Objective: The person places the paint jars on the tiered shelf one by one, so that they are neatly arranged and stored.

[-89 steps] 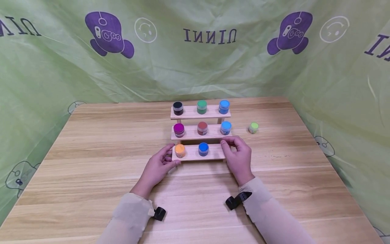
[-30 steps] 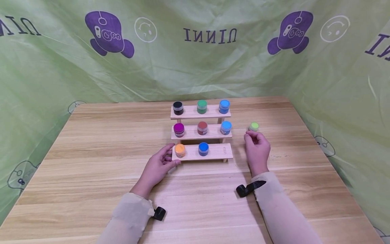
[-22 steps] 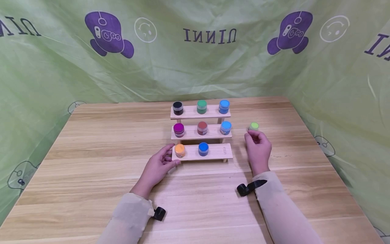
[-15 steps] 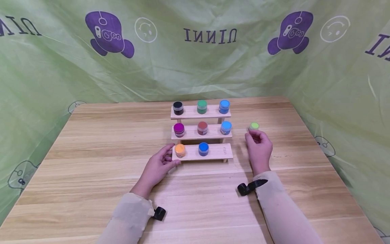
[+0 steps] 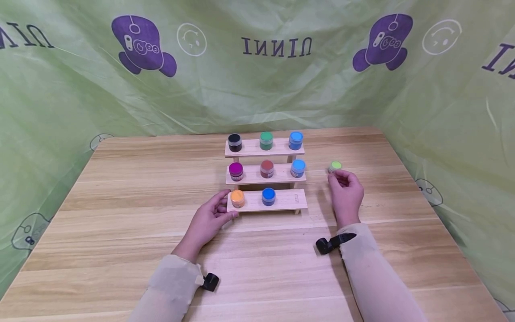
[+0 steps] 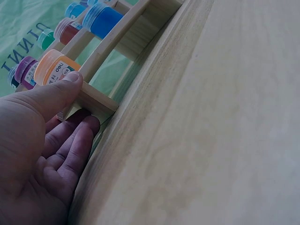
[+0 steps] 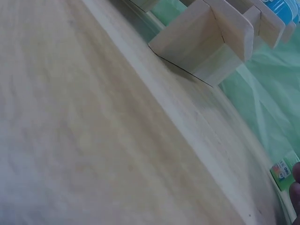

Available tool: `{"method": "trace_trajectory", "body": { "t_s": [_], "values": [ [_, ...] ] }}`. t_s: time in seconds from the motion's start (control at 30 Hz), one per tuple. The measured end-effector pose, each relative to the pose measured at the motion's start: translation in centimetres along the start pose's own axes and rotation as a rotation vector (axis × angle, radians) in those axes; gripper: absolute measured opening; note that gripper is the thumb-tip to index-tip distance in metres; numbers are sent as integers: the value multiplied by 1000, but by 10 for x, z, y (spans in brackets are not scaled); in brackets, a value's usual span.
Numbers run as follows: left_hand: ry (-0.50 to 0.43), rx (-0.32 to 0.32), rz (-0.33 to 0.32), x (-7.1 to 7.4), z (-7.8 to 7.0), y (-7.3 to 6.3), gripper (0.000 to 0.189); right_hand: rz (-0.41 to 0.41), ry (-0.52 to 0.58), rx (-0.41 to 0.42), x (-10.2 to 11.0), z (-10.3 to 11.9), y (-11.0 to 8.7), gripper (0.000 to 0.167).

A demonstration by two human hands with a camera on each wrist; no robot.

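Observation:
My left hand [image 5: 207, 223] grips the left end of the front step of a tiered wooden display stand [image 5: 283, 201]. In the left wrist view the thumb [image 6: 70, 82] presses on the step's edge and the other fingers curl below it. An orange paint jar [image 5: 237, 199] and a dark blue paint jar [image 5: 268, 197] stand on this step. To the right, my right hand [image 5: 347, 197] has its loosely bent fingers right at a small light green paint jar [image 5: 335, 166] on the table. Only fingertips [image 7: 295, 190] show in the right wrist view, beside the green jar [image 7: 285, 171].
The middle step holds purple [image 5: 236, 171], brown [image 5: 267, 169] and light blue [image 5: 298, 168] jars. Black [image 5: 235, 142], green [image 5: 266, 140] and blue [image 5: 296, 140] jars stand on the top step. A green printed cloth [image 5: 277, 89] hangs behind the wooden table [image 5: 120, 214].
My right hand has let go of the front step's right end and moved right to the light green jar, shifting slightly further right lately. The left hand has stayed in place.

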State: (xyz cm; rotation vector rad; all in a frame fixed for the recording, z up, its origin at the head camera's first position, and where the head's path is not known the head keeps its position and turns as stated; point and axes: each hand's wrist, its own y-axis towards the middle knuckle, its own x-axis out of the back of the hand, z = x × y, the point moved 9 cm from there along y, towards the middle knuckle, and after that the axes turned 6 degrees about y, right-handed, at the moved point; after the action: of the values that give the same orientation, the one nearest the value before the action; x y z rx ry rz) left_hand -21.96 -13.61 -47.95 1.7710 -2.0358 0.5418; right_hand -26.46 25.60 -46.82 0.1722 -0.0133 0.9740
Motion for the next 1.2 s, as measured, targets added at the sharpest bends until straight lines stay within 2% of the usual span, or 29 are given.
{"method": "trace_trajectory", "body": {
  "t_s": [0.47,0.8,0.97,1.2],
  "values": [
    [-4,7,6,-1,-1,1,68,-35,0,-42,7,-2,10,30],
    [4,18,-1,0,2,1,69,-28,-43,-68,8,-3,18,34],
    [9,13,-6,0,1,1,68,-3,-50,-98,8,-6,23,39],
    [14,14,-5,0,0,0,69,72,-111,-102,3,-6,30,52]
  ]
}}
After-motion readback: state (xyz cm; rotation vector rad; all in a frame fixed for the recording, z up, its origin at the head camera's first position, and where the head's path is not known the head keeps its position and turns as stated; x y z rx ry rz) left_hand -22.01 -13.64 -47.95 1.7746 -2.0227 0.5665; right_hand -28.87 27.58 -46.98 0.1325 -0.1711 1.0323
